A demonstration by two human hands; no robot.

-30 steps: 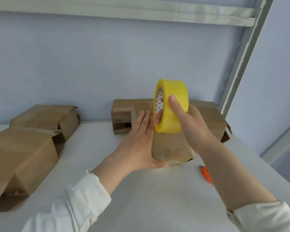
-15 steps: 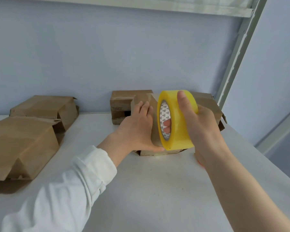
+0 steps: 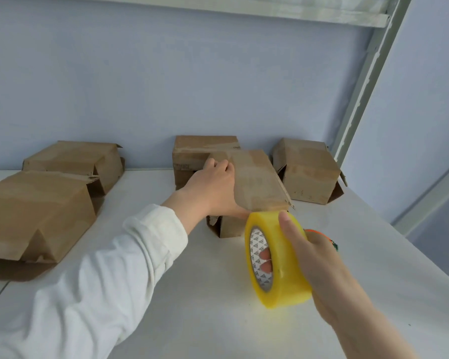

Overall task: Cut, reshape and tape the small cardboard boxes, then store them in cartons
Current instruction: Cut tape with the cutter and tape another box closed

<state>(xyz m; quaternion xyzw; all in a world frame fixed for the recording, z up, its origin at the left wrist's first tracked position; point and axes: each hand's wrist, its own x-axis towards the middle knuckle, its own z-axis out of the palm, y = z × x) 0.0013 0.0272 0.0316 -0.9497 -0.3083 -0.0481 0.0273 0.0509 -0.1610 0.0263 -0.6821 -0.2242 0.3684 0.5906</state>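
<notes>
A small brown cardboard box (image 3: 257, 182) stands on the white table (image 3: 218, 320) near its middle. My left hand (image 3: 213, 193) holds the box by its left side, fingers curled over the far top edge and thumb along the near edge. My right hand (image 3: 314, 257) grips a yellow roll of tape (image 3: 278, 260), fingers through its core and thumb over the outside. The roll is just in front of the box's near edge, low over the table. Clear tape appears to run over the box's top.
Two larger cardboard boxes (image 3: 36, 211) (image 3: 75, 161) lie at the left. Two more boxes (image 3: 195, 154) (image 3: 306, 172) stand against the blue wall at the back. An orange cutter (image 3: 322, 235) lies behind my right hand. A metal shelf post (image 3: 368, 81) rises at the right.
My right hand has drawn the tape roll from the box's top toward me and down to the table in front of it. My left hand's fingers have curled over the box's far edge.
</notes>
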